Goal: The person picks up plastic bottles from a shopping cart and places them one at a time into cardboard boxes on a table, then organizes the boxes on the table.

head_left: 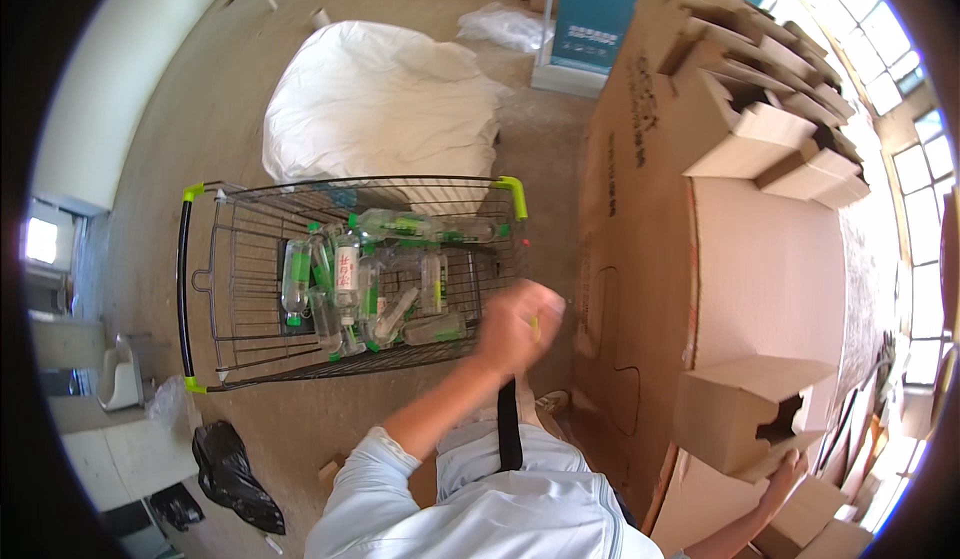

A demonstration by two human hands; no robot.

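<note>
1. Cardboard box, brown, lower right of frame; its cut-out opening is dark, contents not made out.
2. Right hand at that box's lower right corner, touching; fingers partly hidden, cannot tell whether they pinch the edge.
3. Left hand, centre of frame, over the near right corner of the wire cart; motion-blurred. Fingers look curled; cannot tell whether anything is between them.
4. Clear bottles with green caps heaped in the cart, left of centre, overlapping; some partly covered, count uncertain.
5. White sack beyond the cart, upper centre; lower edge screened by wire.
6. Right forearm cut off by the bottom edge.
</note>
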